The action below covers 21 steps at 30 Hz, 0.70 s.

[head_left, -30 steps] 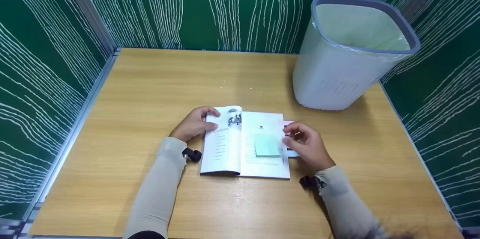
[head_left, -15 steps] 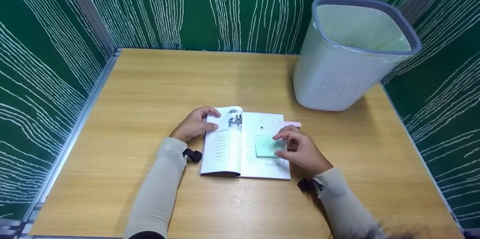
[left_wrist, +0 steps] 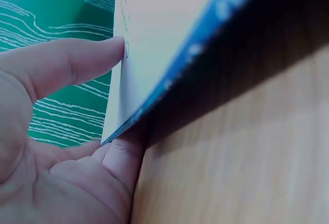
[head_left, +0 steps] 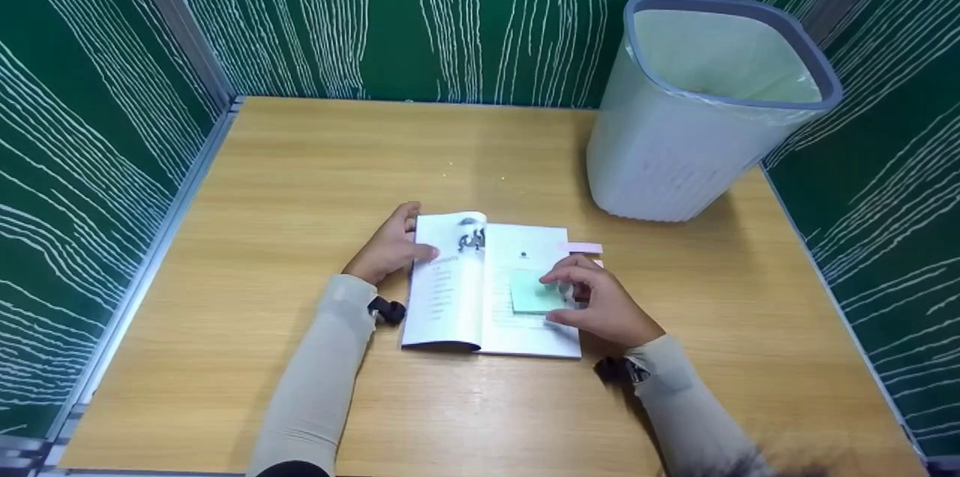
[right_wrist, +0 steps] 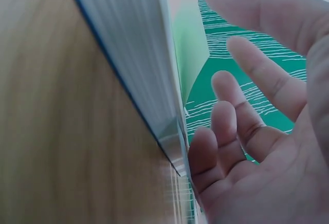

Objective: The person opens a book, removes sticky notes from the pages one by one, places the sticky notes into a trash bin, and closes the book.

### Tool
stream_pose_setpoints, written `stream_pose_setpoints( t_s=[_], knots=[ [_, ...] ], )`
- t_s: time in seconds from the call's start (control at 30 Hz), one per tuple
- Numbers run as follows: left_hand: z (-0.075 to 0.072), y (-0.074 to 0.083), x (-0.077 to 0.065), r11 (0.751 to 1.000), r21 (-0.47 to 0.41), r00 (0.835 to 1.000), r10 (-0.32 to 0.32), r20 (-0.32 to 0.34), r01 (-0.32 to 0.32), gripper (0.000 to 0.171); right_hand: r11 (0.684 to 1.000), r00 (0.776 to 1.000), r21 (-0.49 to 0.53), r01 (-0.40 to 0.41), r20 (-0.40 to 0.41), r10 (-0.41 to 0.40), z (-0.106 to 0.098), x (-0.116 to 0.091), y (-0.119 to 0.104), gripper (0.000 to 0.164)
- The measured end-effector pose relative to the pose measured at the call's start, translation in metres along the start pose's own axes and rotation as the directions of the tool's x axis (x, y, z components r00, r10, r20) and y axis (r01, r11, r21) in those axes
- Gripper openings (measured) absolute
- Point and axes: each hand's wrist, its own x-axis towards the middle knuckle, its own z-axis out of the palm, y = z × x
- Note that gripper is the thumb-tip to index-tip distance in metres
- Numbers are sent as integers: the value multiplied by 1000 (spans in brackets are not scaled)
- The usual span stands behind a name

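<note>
An open book (head_left: 457,297) lies on the wooden table (head_left: 300,162). My left hand (head_left: 409,237) grips its left side. The left wrist view shows the thumb (left_wrist: 77,64) on the page of the book (left_wrist: 164,39) and fingers under the blue cover. A green sticky note (head_left: 529,293) sits on the right page. My right hand (head_left: 559,295) hovers at the note's right edge with fingers loosely spread, the forefinger touching it. In the right wrist view the right hand (right_wrist: 226,80) pinches nothing, and the green note (right_wrist: 187,49) lifts off the book (right_wrist: 128,54).
Pink sticky notes (head_left: 585,247) poke out past the book's right edge. A grey waste bin (head_left: 675,154) with a liner stands at the back right of the table. Green patterned walls close in the left, back and right sides.
My right hand has moved left from the book's right edge onto the green note. My left hand has shifted slightly, its thumb now lying on the left page.
</note>
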Motion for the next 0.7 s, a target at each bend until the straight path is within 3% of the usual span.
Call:
stream_pose_setpoints(
  t_s=[0.13,0.4,0.7],
  knots=[
    [-1,-1,0,997,-74,1000,-29,-10,28,106,999,1000,-47,-22,12,22,1,0,-3,47],
    [-1,-4,1,994,-113,1000,-2,11,3,68,991,998,-123,-49,29,53,1,0,-3,42],
    [0,-1,2,994,-106,1000,-18,15,19,67,990,999,-132,-41,1,41,2,0,-2,31]
  ],
)
